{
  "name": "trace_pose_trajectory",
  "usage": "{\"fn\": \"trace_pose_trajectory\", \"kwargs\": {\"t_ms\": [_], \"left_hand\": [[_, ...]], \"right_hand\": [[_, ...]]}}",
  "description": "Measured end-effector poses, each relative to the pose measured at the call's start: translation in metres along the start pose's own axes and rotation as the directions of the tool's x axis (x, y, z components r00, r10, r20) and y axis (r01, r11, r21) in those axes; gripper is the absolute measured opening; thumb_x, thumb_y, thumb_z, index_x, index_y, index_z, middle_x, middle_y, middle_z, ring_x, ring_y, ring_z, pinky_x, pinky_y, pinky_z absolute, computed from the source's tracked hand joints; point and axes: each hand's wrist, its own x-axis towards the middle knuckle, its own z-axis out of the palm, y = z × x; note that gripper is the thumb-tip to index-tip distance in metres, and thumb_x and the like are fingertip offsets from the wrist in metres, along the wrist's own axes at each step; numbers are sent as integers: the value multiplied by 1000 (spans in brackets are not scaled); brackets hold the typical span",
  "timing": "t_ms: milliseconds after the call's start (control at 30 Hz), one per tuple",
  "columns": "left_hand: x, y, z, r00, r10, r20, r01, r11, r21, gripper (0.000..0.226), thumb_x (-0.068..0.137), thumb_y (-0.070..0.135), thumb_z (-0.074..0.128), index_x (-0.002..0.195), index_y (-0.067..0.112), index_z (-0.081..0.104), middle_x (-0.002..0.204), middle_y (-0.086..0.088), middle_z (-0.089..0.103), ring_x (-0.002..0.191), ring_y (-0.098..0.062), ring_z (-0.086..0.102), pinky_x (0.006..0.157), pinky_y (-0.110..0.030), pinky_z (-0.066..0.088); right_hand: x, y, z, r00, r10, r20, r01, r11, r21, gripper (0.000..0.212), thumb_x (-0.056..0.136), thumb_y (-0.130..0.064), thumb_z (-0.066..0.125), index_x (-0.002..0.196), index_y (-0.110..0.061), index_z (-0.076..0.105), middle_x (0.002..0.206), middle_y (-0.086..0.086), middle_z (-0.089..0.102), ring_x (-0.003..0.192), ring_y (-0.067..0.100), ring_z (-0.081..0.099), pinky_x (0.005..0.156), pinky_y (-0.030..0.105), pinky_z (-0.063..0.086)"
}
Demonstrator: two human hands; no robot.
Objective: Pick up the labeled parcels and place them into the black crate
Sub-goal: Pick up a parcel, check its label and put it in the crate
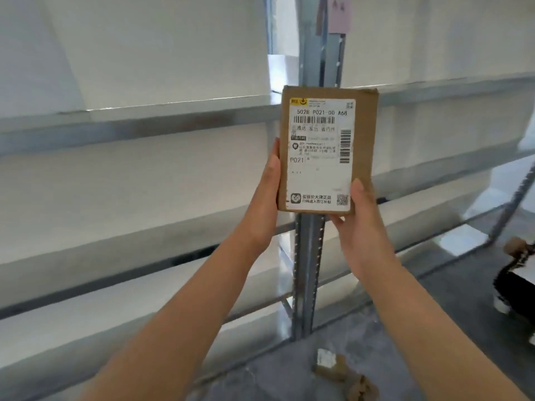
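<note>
A flat brown cardboard parcel (pixel 362 146) with a white shipping label facing me is held upright at chest height, in front of a metal shelf post. My left hand (pixel 265 204) grips its left edge from behind. My right hand (pixel 360 224) holds its lower right corner, thumb lying on the label. The black crate is out of view.
Metal shelving (pixel 144 128) with white boards spans the view, its grey post (pixel 308 270) right behind the parcel. Another brown parcel (pixel 344 374) lies on the grey floor below. At the right edge a person's dark-clad leg and shoe (pixel 512 285) show.
</note>
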Motion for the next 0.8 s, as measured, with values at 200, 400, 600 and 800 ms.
{"fn": "trace_pose_trajectory", "kwargs": {"t_ms": [200, 400, 600, 800], "left_hand": [[-63, 40, -76, 967, 49, -251, -20, 993, 117, 58, 95, 50, 21, 146, 25, 30, 138, 0, 54, 120, -14, 58, 83, -21, 53], [-126, 76, -135, 894, 75, -443, -18, 991, 131, 61, 91, 51, 32, 148, 27, 27, 139, 2, 54, 119, -15, 59, 87, -28, 54], [-218, 127, -209, 800, 145, -583, -28, 978, 206, 56, 94, 48, 32, 145, 24, 31, 135, -1, 57, 116, -17, 61, 82, -25, 54], [-331, 183, -290, 697, 207, -687, 12, 954, 299, 58, 96, 47, 34, 148, 21, 28, 137, -3, 55, 120, -17, 58, 84, -24, 54]], "right_hand": [[-14, 27, 91, 959, 62, 276, -78, 996, 49, 63, 84, -51, 48, 143, -34, 32, 128, -15, 60, 116, 4, 57, 88, 22, 50], [-40, 39, 174, 873, 85, 481, -149, 984, 97, 61, 87, -47, 47, 144, -32, 30, 135, -11, 54, 116, 0, 56, 81, 13, 49], [-90, 46, 286, 724, 114, 681, -250, 962, 105, 59, 90, -51, 32, 145, -30, 31, 141, -11, 49, 124, 1, 49, 85, 11, 47], [-160, 58, 405, 562, 137, 816, -287, 957, 37, 60, 89, -52, 28, 146, -34, 28, 141, -17, 48, 125, -5, 46, 101, 18, 32]]}}
